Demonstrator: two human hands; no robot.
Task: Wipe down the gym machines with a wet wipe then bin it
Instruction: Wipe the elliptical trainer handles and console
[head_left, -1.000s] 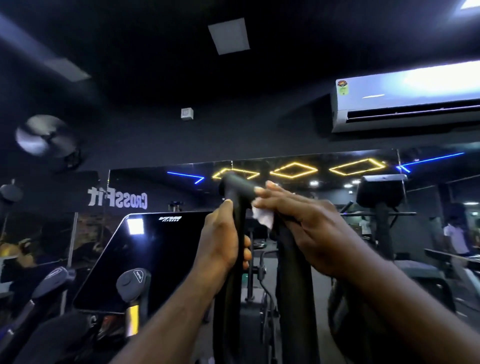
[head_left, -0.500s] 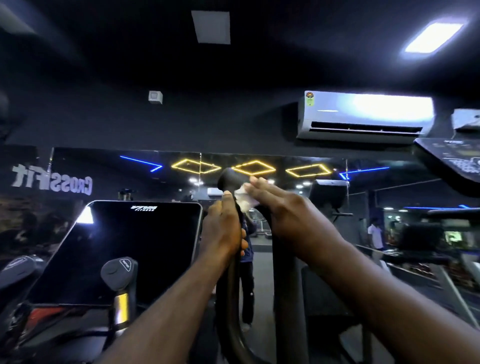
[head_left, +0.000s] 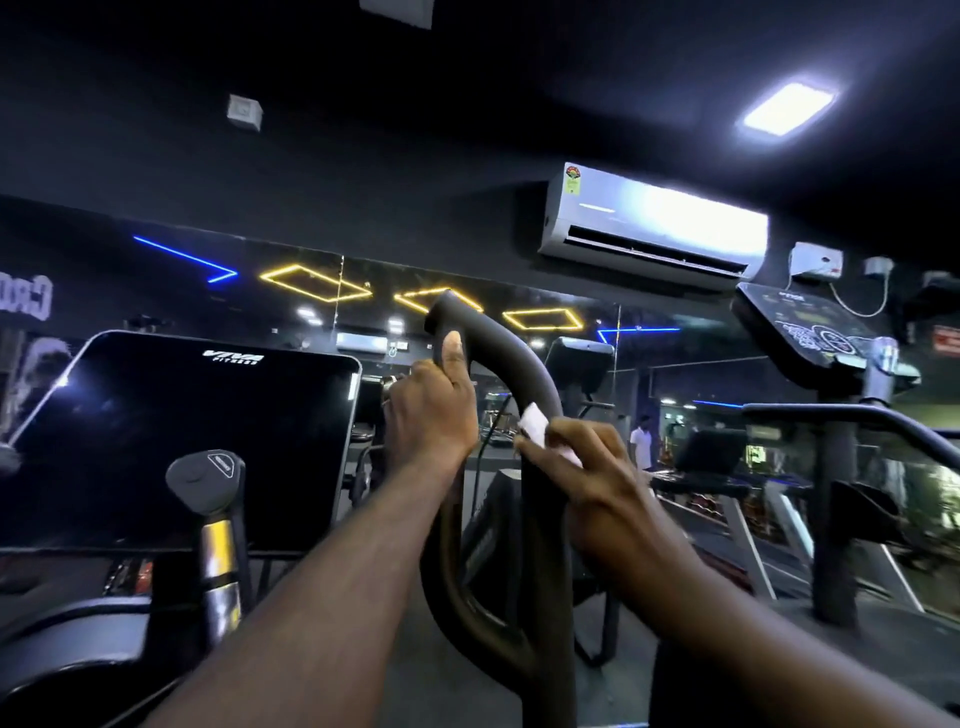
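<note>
Right hand (head_left: 587, 483): nearest item; fingers curled round the right-hand limb of the handlebar, pinning the wet wipe against it.
Wet wipe (head_left: 535, 428): small white fold, trapped between the right fingers and the bar; only its upper corner shows above the fingers.
Left hand (head_left: 431, 415): closed round the handlebar's left limb, thumb laid upward along the tube; holds nothing else, and seems to be steadying the bar.
Handlebar (head_left: 498, 338): dark looped tube, curving over at the top and down on both sides between the forearms.
Step in hand: wiping this bar, with the wipe below the top bend; judged an early-to-middle stage.
Next move calls for: firm pressure along the rest of the loop, including under the left hand, which must shift to clear it.
Short grip (head_left: 205, 475): capped post with a chrome band, left of the arms.
Console screen (head_left: 197, 441): dark, unlit, just behind the short grip; likely due a wipe.
Neighbouring console (head_left: 810, 327): further right, on another machine.
Bin: none in view.
Air conditioner (head_left: 654, 223): wall-mounted, far back.
</note>
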